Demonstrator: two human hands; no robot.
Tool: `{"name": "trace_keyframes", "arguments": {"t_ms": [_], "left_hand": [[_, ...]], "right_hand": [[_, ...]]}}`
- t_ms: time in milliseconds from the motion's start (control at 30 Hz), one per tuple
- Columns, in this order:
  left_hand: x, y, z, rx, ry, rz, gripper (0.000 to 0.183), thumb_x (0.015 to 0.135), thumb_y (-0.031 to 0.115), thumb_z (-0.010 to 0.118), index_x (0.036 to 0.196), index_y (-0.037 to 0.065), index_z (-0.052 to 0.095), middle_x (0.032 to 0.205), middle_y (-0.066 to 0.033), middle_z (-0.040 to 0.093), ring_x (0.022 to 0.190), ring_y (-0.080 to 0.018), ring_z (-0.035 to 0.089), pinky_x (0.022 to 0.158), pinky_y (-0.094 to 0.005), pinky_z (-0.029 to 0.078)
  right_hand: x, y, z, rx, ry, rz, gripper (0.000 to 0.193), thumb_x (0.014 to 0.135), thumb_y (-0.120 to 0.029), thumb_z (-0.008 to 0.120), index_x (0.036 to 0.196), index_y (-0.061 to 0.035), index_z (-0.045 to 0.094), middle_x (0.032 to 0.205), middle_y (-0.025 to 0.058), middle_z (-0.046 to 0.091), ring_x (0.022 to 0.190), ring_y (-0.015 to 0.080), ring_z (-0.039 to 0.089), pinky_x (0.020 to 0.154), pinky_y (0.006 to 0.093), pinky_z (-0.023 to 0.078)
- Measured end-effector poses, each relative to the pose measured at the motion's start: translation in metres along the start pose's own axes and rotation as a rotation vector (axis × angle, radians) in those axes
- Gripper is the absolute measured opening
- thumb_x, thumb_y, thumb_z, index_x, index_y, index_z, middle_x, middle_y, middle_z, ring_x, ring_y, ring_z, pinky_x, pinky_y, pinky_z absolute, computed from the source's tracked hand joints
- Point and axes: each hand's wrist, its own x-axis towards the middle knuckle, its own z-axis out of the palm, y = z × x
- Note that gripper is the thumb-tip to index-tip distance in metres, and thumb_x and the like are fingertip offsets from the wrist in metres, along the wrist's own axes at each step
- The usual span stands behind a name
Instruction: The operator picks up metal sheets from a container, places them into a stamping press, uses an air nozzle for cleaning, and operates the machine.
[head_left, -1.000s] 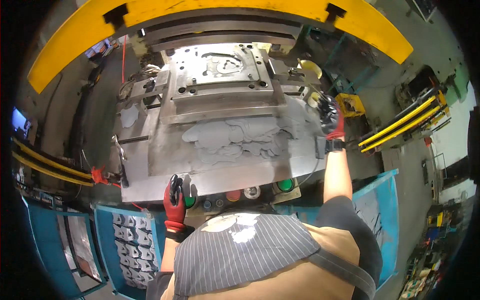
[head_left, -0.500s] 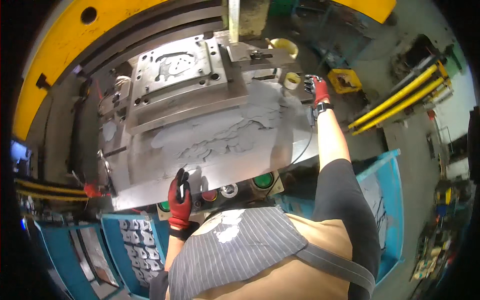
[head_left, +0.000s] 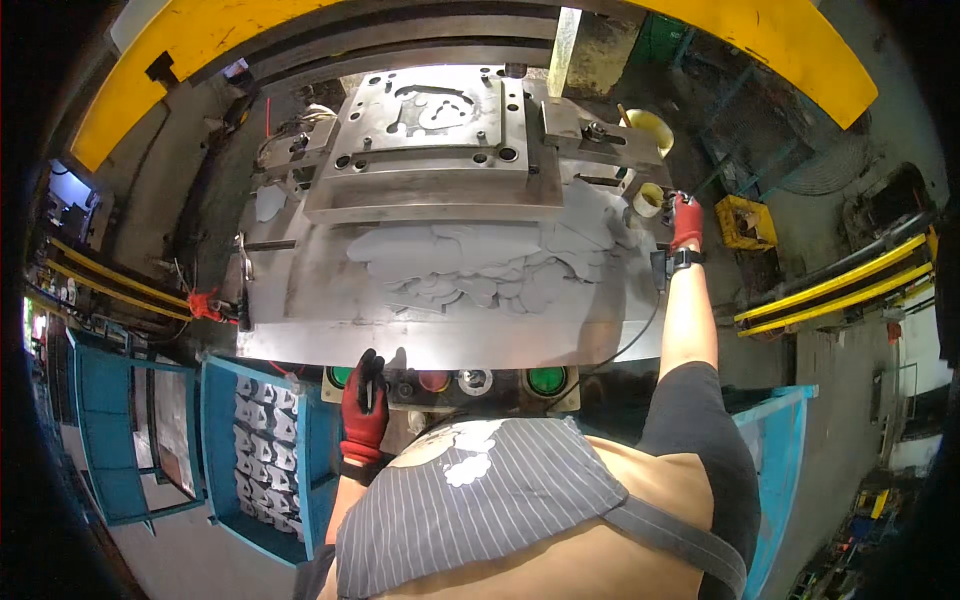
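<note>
My left hand, in a red glove with dark fingertips, is at the front edge of the steel press bed, beside a green push button. Its fingers point up and apart, holding nothing visible. Out at the bed's right side, my right hand, gloved in red and grey, has its fingers curled next to a small cream cup. Whatever those fingers hold, if anything, is hidden. Thin grey metal pieces lie overlapping on the bed, in front of a steel die with a curved cutout.
Below the bed is a panel with another green button and a red one. A blue bin with stacked grey parts stands at lower left. The yellow press frame arches overhead. Yellow rails and a yellow crate are at right.
The view has turned, so the bed and die now sit straighter and further right in the picture. Both hands keep nearly the same places beside the bed.
</note>
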Motion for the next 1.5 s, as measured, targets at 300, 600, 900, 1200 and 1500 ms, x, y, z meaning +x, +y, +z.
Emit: {"name": "trace_keyframes", "arguments": {"t_ms": [300, 600, 900, 1200, 1500], "left_hand": [[0.033, 0.002, -0.004, -0.130, -0.045, 0.059, 0.044, 0.073, -0.007, 0.049, 0.117, -0.003, 0.046, 0.112, -0.0143, 0.054, 0.104, -0.0253, 0.053, 0.089, -0.0300, 0.039], [0.045, -0.017, -0.027, -0.021, -0.074, 0.137, 0.039, 0.075, 0.000, 0.053, 0.114, 0.000, 0.049, 0.107, -0.0160, 0.056, 0.099, -0.0280, 0.054, 0.086, -0.0320, 0.040], [0.047, -0.047, -0.063, -0.100, -0.048, 0.095, 0.042, 0.074, -0.002, 0.052, 0.116, -0.001, 0.048, 0.109, -0.0162, 0.055, 0.102, -0.0273, 0.053, 0.088, -0.0324, 0.039], [0.031, -0.074, -0.102, 0.009, 0.039, 0.072, 0.042, 0.075, 0.000, 0.054, 0.117, -0.001, 0.047, 0.112, -0.0154, 0.054, 0.104, -0.0256, 0.052, 0.091, -0.0319, 0.037], [0.035, -0.071, -0.108, -0.080, 0.042, 0.039, 0.044, 0.074, -0.003, 0.053, 0.118, -0.001, 0.047, 0.115, -0.0152, 0.052, 0.107, -0.0245, 0.051, 0.092, -0.0316, 0.037]], "right_hand": [[-0.035, -0.026, -0.048, 0.475, -0.149, 0.263, 0.024, 0.081, -0.022, 0.052, 0.082, -0.0006, 0.062, 0.067, 0.0068, 0.063, 0.058, 0.0149, 0.061, 0.051, 0.0283, 0.047], [-0.074, -0.137, -0.076, 1.008, -0.287, -0.010, 0.021, 0.086, -0.013, 0.048, 0.099, -0.0013, 0.059, 0.088, 0.0058, 0.063, 0.067, 0.0120, 0.060, 0.059, 0.0244, 0.048], [-0.114, -0.329, 0.006, 0.381, -0.263, -0.621, 0.024, 0.082, -0.014, 0.056, 0.102, -0.0007, 0.058, 0.092, 0.0107, 0.063, 0.084, 0.0152, 0.059, 0.076, 0.0279, 0.044], [-0.096, -0.362, 0.071, 0.059, -0.148, -0.705, 0.026, 0.075, -0.019, 0.059, 0.095, -0.0017, 0.059, 0.087, 0.0194, 0.061, 0.084, 0.0338, 0.058, 0.072, 0.0370, 0.047], [-0.099, -0.325, 0.029, 0.351, -0.129, -0.607, 0.018, 0.080, -0.006, 0.051, 0.096, -0.0041, 0.060, 0.090, 0.0130, 0.063, 0.085, 0.0267, 0.061, 0.074, 0.0336, 0.047]]}}
